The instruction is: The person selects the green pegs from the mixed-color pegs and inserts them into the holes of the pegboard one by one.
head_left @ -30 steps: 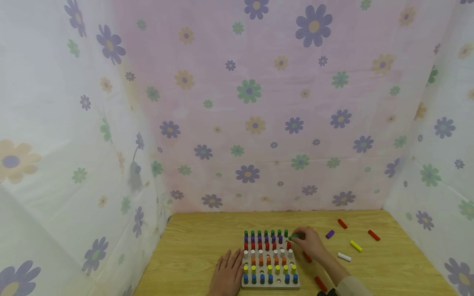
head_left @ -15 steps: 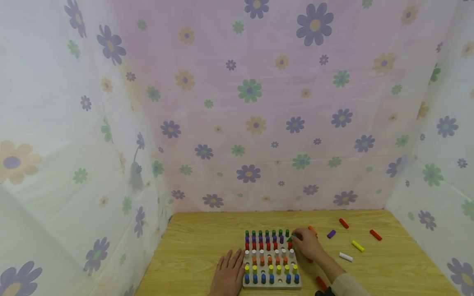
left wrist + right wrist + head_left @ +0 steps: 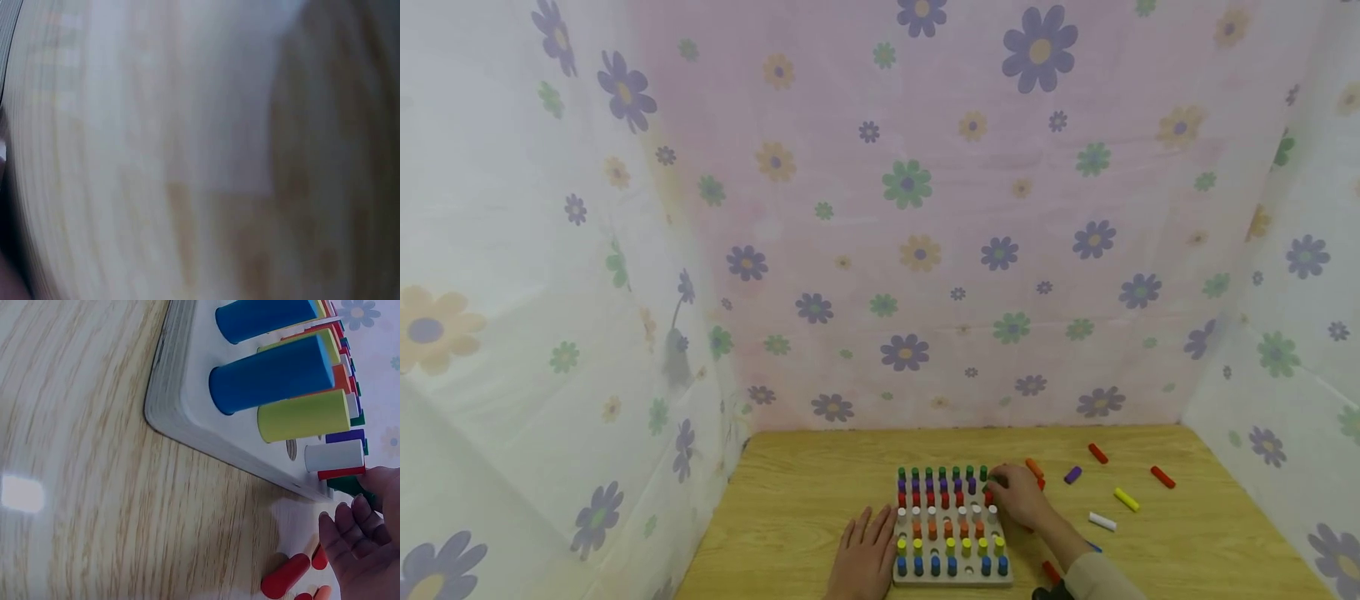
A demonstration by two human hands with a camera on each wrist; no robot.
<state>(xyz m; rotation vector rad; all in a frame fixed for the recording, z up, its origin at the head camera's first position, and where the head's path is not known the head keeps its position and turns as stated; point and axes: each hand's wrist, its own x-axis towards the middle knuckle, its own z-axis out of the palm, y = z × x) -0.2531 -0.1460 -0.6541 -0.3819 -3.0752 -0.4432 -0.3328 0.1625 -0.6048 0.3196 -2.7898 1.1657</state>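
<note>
A pale pegboard [image 3: 955, 582] holds rows of green, purple, red, white, orange, yellow and blue pegs, with some bare holes among them. My right hand [image 3: 1021, 495] is at the board's far right corner, thumb and fingertips pinching a green peg [image 3: 347, 485] near the right end of the purple row. Fingers hide much of that peg, so I cannot tell whether it sits in a hole. Along the board's left edge my left hand [image 3: 862, 554] lies flat, palm down, fingers extended. The left wrist view is too blurred to show the hand's work.
Loose pegs lie on the wooden table [image 3: 790, 500] right of the board: purple [image 3: 1073, 475], yellow [image 3: 1126, 499], white [image 3: 1102, 522], orange [image 3: 1033, 467] and several red ones [image 3: 1162, 477]. A blue piece [image 3: 1094, 547] shows beside the right forearm. Flowered curtains enclose the table.
The green peg, tilted and plainly visible a second ago, is now mostly covered by the right fingers, which have come in closer to the board. The left hand stays put.
</note>
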